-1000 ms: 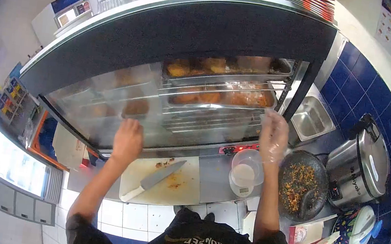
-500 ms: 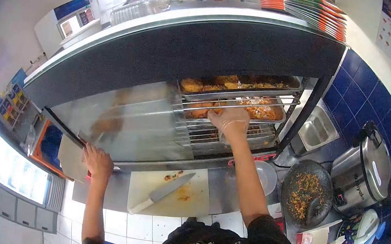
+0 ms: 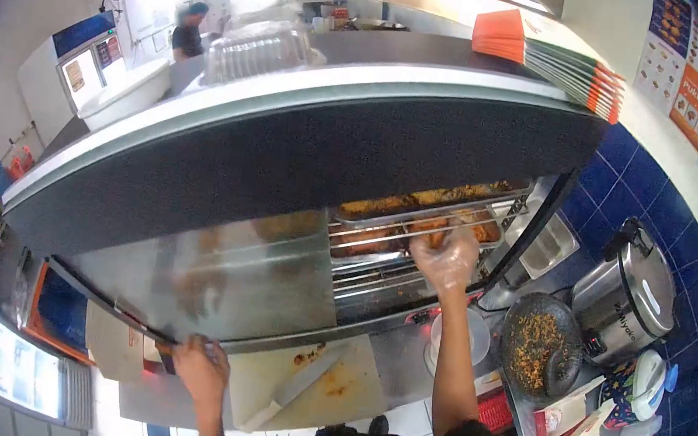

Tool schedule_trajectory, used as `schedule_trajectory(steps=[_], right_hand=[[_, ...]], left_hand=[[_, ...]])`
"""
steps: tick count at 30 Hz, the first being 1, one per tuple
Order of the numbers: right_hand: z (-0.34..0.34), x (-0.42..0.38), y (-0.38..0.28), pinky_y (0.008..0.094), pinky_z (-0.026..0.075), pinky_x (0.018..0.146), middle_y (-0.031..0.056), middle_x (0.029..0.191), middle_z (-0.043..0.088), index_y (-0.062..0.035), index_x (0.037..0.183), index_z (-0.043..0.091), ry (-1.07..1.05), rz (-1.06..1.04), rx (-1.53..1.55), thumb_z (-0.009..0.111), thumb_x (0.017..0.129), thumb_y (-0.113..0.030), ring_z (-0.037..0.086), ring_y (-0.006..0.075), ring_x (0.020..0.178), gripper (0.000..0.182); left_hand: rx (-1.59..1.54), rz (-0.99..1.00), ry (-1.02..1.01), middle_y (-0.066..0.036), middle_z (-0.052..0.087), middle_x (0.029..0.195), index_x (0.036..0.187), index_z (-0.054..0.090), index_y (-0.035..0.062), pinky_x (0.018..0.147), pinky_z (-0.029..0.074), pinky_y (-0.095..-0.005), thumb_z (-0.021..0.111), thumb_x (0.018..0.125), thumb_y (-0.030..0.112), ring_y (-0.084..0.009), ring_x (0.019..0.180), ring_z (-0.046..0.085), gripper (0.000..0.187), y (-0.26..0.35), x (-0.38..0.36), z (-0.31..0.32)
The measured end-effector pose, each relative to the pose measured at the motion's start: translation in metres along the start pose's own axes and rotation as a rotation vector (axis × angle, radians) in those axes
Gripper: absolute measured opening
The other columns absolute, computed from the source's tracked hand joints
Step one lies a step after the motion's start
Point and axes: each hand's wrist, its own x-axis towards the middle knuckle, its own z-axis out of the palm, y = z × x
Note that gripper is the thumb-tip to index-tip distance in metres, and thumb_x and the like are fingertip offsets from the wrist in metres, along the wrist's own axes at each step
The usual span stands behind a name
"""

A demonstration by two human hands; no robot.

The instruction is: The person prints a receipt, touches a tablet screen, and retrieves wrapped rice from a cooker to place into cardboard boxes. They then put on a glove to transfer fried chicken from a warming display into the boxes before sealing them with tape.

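Note:
A warming cabinet (image 3: 307, 133) with a sliding glass door (image 3: 244, 275) stands before me, its right part uncovered. My right hand (image 3: 447, 257), in a clear plastic glove, reaches inside at the middle tray of fried food (image 3: 372, 240); its fingers bend over a piece of food. Another tray (image 3: 431, 201) lies on the rack above. My left hand (image 3: 201, 363) is bare and rests at the cabinet's lower left edge, fingers bent against the frame. Below the cabinet lies a cutting board (image 3: 364, 370) with a knife (image 3: 300, 386) and brown crumbs.
At the right are a stone mortar with chopped seasoning (image 3: 539, 345), a rice cooker (image 3: 629, 299), a metal sink pan (image 3: 550, 244) and a plastic bowl (image 3: 460, 343). Folded boxes (image 3: 555, 60) lie on the cabinet top. A person (image 3: 189, 34) stands far back.
The view has tilted up and shifted. My right hand has moved right along the middle tray. My left hand stays at the cabinet's lower left edge. A person has come into view behind.

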Motion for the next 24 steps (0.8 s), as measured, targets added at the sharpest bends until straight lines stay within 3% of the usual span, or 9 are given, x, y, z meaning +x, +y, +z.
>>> schedule_trajectory(steps=[4, 9, 14, 15, 16, 20, 22, 23, 24], right_hand=[[-0.022, -0.001, -0.017, 0.0413, 0.052, 0.069, 0.0132, 0.075, 0.067, -0.0037, 0.081, 0.067, 0.286, -0.195, 0.232, 0.074, 0.066, -0.018, 0.065, 0.032, 0.07, 0.022], [-0.033, -0.003, -0.008, 0.0372, 0.053, 0.071, 0.0151, 0.084, 0.072, -0.0018, 0.092, 0.07, 0.167, 0.081, 0.403, 0.074, 0.07, -0.013, 0.069, 0.0278, 0.077, 0.026], [-0.088, -0.006, -0.006, 0.0408, 0.055, 0.079, 0.018, 0.093, 0.073, -0.0055, 0.103, 0.071, -0.099, 0.231, 0.309, 0.075, 0.074, -0.035, 0.071, 0.0334, 0.087, 0.041], [-0.085, -0.009, 0.019, 0.0418, 0.055, 0.082, 0.0196, 0.097, 0.073, -0.0066, 0.105, 0.071, -0.186, 0.353, 0.271, 0.075, 0.073, -0.038, 0.071, 0.0344, 0.091, 0.045], [-0.1, -0.018, 0.033, 0.0435, 0.054, 0.084, 0.0203, 0.099, 0.073, -0.0076, 0.108, 0.072, -0.108, 0.264, 0.278, 0.075, 0.071, -0.042, 0.07, 0.035, 0.093, 0.051], [-0.197, -0.079, 0.117, 0.0447, 0.053, 0.088, 0.0208, 0.103, 0.073, -0.0044, 0.111, 0.071, 0.074, 0.485, 0.25, 0.073, 0.069, -0.046, 0.07, 0.0363, 0.094, 0.059], [-0.258, -0.12, 0.151, 0.0412, 0.054, 0.086, 0.021, 0.107, 0.072, 0.0, 0.108, 0.071, 0.201, 0.678, 0.334, 0.071, 0.078, -0.04, 0.071, 0.0321, 0.096, 0.05], [-0.281, -0.141, 0.191, 0.0352, 0.056, 0.079, 0.0143, 0.097, 0.074, 0.0041, 0.111, 0.068, 0.238, 0.638, -0.075, 0.07, 0.088, -0.029, 0.071, 0.0219, 0.085, 0.04], [-0.31, -0.156, 0.195, 0.0359, 0.056, 0.076, 0.0152, 0.093, 0.074, 0.0029, 0.113, 0.068, 0.278, 0.712, -0.173, 0.069, 0.089, -0.029, 0.071, 0.0225, 0.084, 0.04]], left_hand=[[-0.153, 0.055, -0.178, -0.017, 0.067, 0.098, 0.091, 0.067, 0.0032, 0.089, 0.045, -0.0495, 0.068, 0.081, 0.019, -0.0381, 0.094, 0.061, 0.019, 0.042, -0.027, 0.023], [-0.407, 0.272, -0.253, -0.017, 0.068, 0.107, 0.097, 0.068, 0.0042, 0.097, 0.043, -0.0498, 0.067, 0.084, 0.02, -0.0378, 0.1, 0.061, 0.02, 0.083, -0.057, 0.049], [-0.532, 0.462, -0.301, -0.019, 0.067, 0.106, 0.097, 0.067, 0.0028, 0.095, 0.043, -0.0518, 0.067, 0.084, 0.017, -0.0381, 0.101, 0.06, 0.019, 0.125, -0.072, 0.048], [-0.528, 0.523, -0.314, -0.02, 0.067, 0.106, 0.097, 0.066, 0.0022, 0.095, 0.044, -0.052, 0.067, 0.085, 0.016, -0.0384, 0.102, 0.06, 0.018, 0.135, -0.073, 0.05], [-0.566, 0.618, -0.385, -0.02, 0.067, 0.106, 0.097, 0.066, 0.0022, 0.095, 0.044, -0.052, 0.067, 0.085, 0.016, -0.0384, 0.102, 0.06, 0.018, 0.145, -0.075, 0.051], [-0.603, 0.663, -0.518, -0.021, 0.066, 0.106, 0.097, 0.065, 0.0007, 0.095, 0.045, -0.0508, 0.066, 0.085, 0.012, -0.0392, 0.105, 0.06, 0.017, 0.176, -0.095, 0.061], [-0.585, 0.666, -0.536, -0.022, 0.067, 0.106, 0.097, 0.065, 0.0, 0.095, 0.045, -0.0502, 0.066, 0.085, 0.012, -0.0395, 0.105, 0.061, 0.017, 0.191, -0.112, 0.066], [-0.604, 0.673, -0.605, -0.021, 0.067, 0.105, 0.098, 0.065, 0.0001, 0.094, 0.046, -0.0493, 0.067, 0.084, 0.012, -0.0396, 0.103, 0.061, 0.018, 0.2, -0.119, 0.068], [-0.619, 0.678, -0.674, -0.021, 0.067, 0.104, 0.098, 0.065, 0.0002, 0.094, 0.046, -0.0485, 0.067, 0.083, 0.013, -0.0396, 0.102, 0.062, 0.02, 0.205, -0.125, 0.069]])
